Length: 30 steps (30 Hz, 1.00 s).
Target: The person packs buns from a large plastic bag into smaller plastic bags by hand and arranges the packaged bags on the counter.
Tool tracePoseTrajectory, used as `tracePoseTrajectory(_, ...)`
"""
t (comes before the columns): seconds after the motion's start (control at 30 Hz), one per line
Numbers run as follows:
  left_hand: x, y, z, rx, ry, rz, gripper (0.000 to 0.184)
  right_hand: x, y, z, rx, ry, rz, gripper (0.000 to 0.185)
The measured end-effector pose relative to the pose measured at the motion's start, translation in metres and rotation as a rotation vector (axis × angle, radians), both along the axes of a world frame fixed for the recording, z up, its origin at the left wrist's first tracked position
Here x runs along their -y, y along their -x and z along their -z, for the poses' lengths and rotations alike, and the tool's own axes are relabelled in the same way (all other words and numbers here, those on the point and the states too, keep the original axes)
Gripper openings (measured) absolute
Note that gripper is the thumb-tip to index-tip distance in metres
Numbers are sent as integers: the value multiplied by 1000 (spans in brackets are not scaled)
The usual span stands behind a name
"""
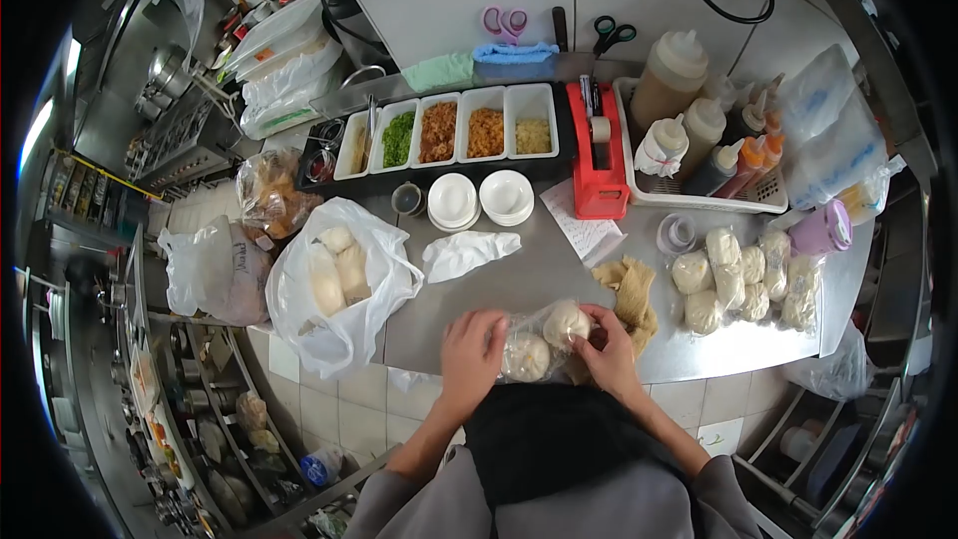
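Steel counter (544, 277) below a tiled wall (629, 0), where a clear bag of pale balls (527, 356) at the near edge is pinched by the right hand (609, 354), the left hand (471, 354) alongside, its grip indeterminable.

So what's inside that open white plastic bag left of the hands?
A few pale, rounded pieces show through the mouth of the white plastic bag. Anything beneath them is covered and can't be seen.

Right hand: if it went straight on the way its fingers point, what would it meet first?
Probably the wrapped ball, which the right hand seems to touch, though depth is unclear.
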<state>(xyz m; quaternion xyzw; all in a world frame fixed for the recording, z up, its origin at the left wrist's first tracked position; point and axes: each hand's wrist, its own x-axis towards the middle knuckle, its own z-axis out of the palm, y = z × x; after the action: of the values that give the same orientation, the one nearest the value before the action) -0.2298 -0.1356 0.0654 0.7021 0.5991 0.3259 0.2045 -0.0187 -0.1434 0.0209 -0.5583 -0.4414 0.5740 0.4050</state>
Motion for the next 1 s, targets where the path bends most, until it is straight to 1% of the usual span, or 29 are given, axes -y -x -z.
tracePoseTrajectory(0.03,14,2,-1,1,27,-107,21,1,2,1,17,-5,26,46)
tracePoseTrajectory(0.13,55,1,-4,156,345,-308,24,3,12,10,-266,-74,115,44)
tracePoseTrajectory(0.23,67,2,2,25,215,-378,31,3,20,9,-285,-88,79,40)
tracePoseTrajectory(0.33,53,2,9,-164,-2,-196,35,-7,12,-1,44,-7,-147,37)
tracePoseTrajectory(0.4,30,-5,3,37,54,-92,40,-12,12,9,-120,12,-129,37)
tracePoseTrajectory(0.47,-5,-15,-1,194,313,-105,35,-14,14,14,-231,27,-110,36)
tracePoseTrajectory(0.53,-47,-18,31,336,441,93,32,-17,18,13,-288,29,-89,36)
tracePoseTrajectory(0.63,-73,-18,35,209,607,281,30,-17,18,1,-125,49,-210,35)
tracePoseTrajectory(0.73,-80,-36,23,134,525,390,29,-14,13,9,134,-4,-243,34)
tracePoseTrajectory(0.83,-88,-58,29,151,486,412,25,-18,10,13,238,-176,-117,36)
tracePoseTrajectory(0.93,-68,-51,24,61,-356,173,27,-20,12,-3,540,-496,-60,33)
tracePoseTrajectory(1.0,-31,-14,-15,412,74,-214,33,-10,5,5,568,-504,-111,30)
